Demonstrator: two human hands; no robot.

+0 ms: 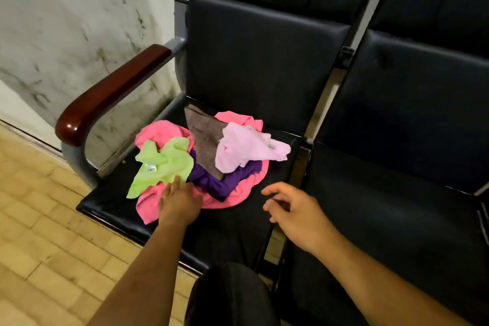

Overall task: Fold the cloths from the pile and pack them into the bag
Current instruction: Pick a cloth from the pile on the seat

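Note:
A pile of crumpled cloths lies on the black seat (232, 222) of the left chair. It holds a lime green cloth (161, 164), bright pink cloths (238, 193), a purple cloth (219, 180), a brown cloth (206, 137) and a pale pink cloth (246, 148). My left hand (180, 201) reaches into the front of the pile, its fingers on the green cloth's edge and the bright pink cloth. My right hand (293, 209) hovers over the seat to the right of the pile, fingers loosely curled, holding nothing. No bag is in view.
A dark wooden armrest (111, 92) borders the seat on the left. A second black chair (397, 167) stands joined on the right. A stained white wall (66, 21) and a tan tiled floor (39, 219) lie to the left. My dark-clad knee (232, 296) is at the bottom.

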